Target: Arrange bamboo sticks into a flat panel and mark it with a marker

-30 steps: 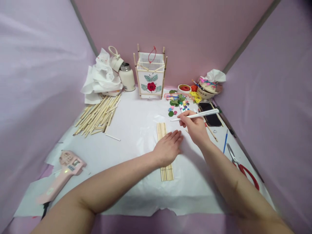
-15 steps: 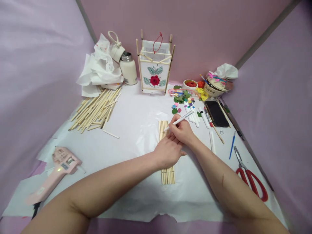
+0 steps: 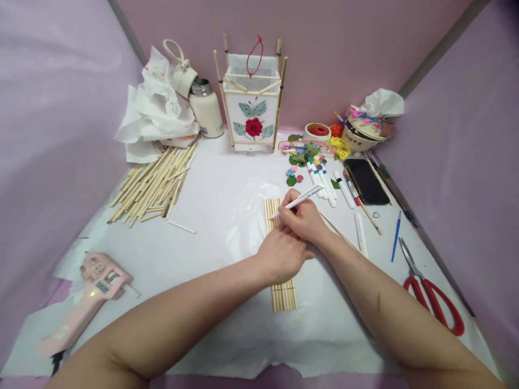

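A row of thin bamboo sticks (image 3: pixel 285 297) lies side by side on the white sheet, with dark pencil-like marks near the lower ends. Across its middle rests my left hand (image 3: pixel 283 254), flat with fingers stretched out; the fingertips are partly hidden under my right hand. My right hand (image 3: pixel 302 217) is closed around a white pen (image 3: pixel 302 199), whose tip is at the upper part of the sticks. A thin stick (image 3: pixel 340 229) runs beside my right forearm.
A paper lantern (image 3: pixel 251 116) with a rose stands at the back. Left are loose sticks (image 3: pixel 156 186), a bottle (image 3: pixel 206 111) and a pink glue gun (image 3: pixel 91 297). Right are markers (image 3: pixel 322 183), a phone (image 3: pixel 367 182), a blue brush (image 3: pixel 396 237) and red-handled scissors (image 3: pixel 433 297).
The camera view has shifted slightly, so things at the sides sit farther outward. A thin stick beside my right forearm now shows. My hands and the pen keep nearly the same pose.
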The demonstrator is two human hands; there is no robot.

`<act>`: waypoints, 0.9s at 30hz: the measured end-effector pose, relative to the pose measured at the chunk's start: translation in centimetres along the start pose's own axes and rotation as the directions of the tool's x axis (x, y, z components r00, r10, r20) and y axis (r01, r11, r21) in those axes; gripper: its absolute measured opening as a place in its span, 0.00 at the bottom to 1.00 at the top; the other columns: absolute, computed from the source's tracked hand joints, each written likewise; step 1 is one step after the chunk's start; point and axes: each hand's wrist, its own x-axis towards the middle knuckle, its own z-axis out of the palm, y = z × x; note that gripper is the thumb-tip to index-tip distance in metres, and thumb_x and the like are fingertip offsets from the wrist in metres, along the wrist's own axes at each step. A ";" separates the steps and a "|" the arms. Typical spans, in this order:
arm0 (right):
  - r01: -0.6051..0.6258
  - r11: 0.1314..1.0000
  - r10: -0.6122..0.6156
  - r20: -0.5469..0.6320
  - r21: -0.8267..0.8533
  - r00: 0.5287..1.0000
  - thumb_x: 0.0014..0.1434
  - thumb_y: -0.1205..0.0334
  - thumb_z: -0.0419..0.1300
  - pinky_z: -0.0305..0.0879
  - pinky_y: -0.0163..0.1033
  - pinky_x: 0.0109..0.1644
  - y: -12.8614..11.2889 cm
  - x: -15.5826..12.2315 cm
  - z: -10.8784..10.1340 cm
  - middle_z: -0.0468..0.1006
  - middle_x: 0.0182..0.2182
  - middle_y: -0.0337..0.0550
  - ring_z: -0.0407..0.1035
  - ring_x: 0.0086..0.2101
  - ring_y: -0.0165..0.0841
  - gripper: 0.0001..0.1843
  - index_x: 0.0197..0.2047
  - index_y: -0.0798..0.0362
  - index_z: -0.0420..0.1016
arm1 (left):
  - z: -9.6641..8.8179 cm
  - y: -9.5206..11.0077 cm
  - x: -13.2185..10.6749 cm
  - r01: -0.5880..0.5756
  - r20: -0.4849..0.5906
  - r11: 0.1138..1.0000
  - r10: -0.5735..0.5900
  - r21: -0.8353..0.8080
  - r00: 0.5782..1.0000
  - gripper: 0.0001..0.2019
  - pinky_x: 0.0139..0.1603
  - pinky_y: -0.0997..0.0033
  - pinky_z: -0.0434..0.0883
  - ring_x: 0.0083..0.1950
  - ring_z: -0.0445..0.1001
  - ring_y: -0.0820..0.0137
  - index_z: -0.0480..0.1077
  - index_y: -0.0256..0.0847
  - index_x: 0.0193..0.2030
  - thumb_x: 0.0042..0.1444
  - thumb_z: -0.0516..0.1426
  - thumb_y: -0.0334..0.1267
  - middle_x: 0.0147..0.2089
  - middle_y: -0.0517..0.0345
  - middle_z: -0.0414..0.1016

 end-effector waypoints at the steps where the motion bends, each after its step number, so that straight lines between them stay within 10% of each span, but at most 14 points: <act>1: 0.002 1.000 -0.002 0.003 -0.004 1.000 0.53 0.68 0.55 0.56 0.32 0.25 0.0 0.0 0.0 0.64 0.18 0.30 0.60 0.21 0.26 0.06 0.28 0.50 0.61 | 0.1 0.0 0.0 -0.003 -0.007 1.000 0.003 0.002 1.000 0.23 0.65 0.57 0.55 0.58 0.69 0.57 0.75 0.34 0.47 0.62 0.52 0.53 0.48 0.47 0.78; 27: 0.039 0.996 -0.036 0.041 -0.075 0.999 0.54 0.67 0.56 0.57 0.34 0.28 0.0 0.1 0.1 0.66 0.20 0.33 0.61 0.24 0.28 0.05 0.28 0.51 0.63 | 0.0 0.1 -0.1 0.017 0.000 0.999 -0.017 -0.042 1.000 0.21 0.61 0.55 0.60 0.53 0.72 0.57 0.76 0.35 0.43 0.62 0.53 0.52 0.43 0.49 0.80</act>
